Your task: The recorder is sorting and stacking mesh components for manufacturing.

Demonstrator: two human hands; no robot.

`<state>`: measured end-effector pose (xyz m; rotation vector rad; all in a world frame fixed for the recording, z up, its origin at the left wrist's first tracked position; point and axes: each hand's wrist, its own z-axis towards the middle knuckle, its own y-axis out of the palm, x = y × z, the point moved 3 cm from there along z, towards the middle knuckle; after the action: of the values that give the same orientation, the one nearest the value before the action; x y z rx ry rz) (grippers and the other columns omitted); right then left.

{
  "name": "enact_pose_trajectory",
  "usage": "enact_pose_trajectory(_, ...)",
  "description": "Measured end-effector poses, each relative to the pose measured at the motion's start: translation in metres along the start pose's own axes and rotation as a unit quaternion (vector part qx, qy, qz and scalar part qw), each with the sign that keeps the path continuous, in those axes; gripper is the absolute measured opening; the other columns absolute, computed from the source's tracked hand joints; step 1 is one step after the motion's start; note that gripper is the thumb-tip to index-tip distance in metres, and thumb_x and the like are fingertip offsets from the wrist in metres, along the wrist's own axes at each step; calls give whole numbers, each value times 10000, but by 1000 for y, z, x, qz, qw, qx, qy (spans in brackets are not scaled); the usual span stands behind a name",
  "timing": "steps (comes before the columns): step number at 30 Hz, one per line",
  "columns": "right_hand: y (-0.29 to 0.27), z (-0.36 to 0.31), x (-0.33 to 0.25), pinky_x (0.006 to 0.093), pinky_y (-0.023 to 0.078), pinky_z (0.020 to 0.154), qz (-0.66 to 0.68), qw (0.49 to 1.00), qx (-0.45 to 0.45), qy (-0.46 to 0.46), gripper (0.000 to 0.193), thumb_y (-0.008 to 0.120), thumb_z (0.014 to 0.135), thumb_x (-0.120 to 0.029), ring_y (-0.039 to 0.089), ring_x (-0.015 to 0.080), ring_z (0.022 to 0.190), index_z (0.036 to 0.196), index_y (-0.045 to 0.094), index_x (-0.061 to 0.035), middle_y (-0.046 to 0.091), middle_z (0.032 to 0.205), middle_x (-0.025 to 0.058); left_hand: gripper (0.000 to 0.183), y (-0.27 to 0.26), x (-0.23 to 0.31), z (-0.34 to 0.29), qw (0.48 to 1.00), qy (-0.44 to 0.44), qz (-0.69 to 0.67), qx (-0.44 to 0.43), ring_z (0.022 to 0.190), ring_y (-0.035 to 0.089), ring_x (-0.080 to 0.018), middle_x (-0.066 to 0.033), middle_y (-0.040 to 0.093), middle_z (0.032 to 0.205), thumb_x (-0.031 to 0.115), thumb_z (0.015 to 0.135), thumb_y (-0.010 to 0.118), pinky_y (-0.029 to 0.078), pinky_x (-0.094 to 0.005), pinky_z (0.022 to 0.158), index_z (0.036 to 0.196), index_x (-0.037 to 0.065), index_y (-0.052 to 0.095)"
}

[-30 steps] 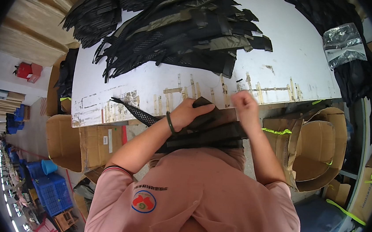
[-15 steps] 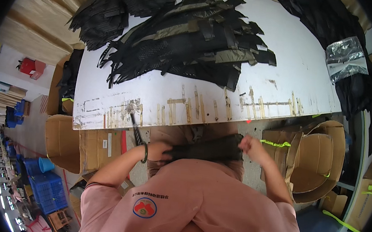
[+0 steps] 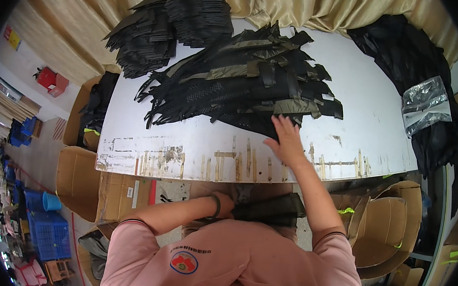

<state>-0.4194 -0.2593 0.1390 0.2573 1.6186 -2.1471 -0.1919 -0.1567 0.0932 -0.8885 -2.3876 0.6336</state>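
My right hand (image 3: 288, 142) reaches over the white table, fingers spread. Its fingertips rest at the near edge of a pile of black mesh fabric pieces (image 3: 217, 90) with olive, shiny strips. In my lap lies a folded black fabric piece (image 3: 269, 207), partly see-through. Closed at its left end is my left hand (image 3: 223, 204), a dark band around the wrist; some of its fingers are hidden by the cloth.
Neat stacks of black pieces (image 3: 199, 15) stand at the table's back left. More black fabric (image 3: 405, 55), with a clear plastic bag (image 3: 427, 106) on it, drapes over the right side. Open cardboard boxes (image 3: 75, 184) flank my lap, another box (image 3: 385, 227) on the right.
My right hand has left the fabric in my lap and moved forward onto the table, up to the pile. My left hand stays at the cloth. The view has tilted up slightly.
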Motion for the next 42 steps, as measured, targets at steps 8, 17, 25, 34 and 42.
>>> enact_pose_trajectory(8, 22, -35, -21, 569, 160, 1082, -71, 996, -47, -38, 634, 559, 861, -349, 235, 358, 1365, 1408, 341, -115, 281, 1468, 163, 228, -185, -87, -57, 748, 87, -136, 644, 930, 560, -314, -133, 599, 982, 177, 812, 643, 444, -391, 818, 1014, 77, 607)
enact_pose_trajectory(17, 22, -39, -25, 545, 119, 1106, -57, 996, -62, -26, 632, 529, 882, -369, 201, 336, 1385, 1423, 320, -119, 250, 1486, 153, 350, -226, -141, 12, 759, -68, -42, 646, 1250, 446, -312, -132, 498, 1331, 321, 875, 573, 262, -539, 1049, 1213, 235, 589)
enact_pose_trajectory(25, 7, -61, 16, 313, 496, 743, 563, 766, 106, 290, 281, 556, 921, -241, 578, 190, 818, 1119, 539, -43, 597, 928, 102, 404, -187, -42, -38, 697, 54, 89, 710, 762, 507, -269, -58, 514, 824, 58, 720, 622, 404, -394, 678, 1099, 194, 657)
enact_pose_trajectory(34, -42, -83, -29, 415, 482, 777, 321, 940, -23, 111, 419, 667, 783, -66, 585, 418, 899, 1151, 471, -108, 608, 981, 157, 558, -92, 28, -16, 786, 133, -117, 593, 920, 521, -328, -121, 548, 1003, 185, 750, 674, 418, -422, 786, 1275, 87, 515)
enact_pose_trajectory(42, -60, -98, -64, 442, 470, 755, 205, 976, -9, 69, 438, 667, 793, -108, 578, 415, 895, 1182, 464, -105, 604, 1034, 177, 254, -110, 23, 0, 799, 181, -327, 471, 776, 623, -187, -85, 646, 863, 117, 832, 625, 479, -288, 705, 1060, 31, 554)
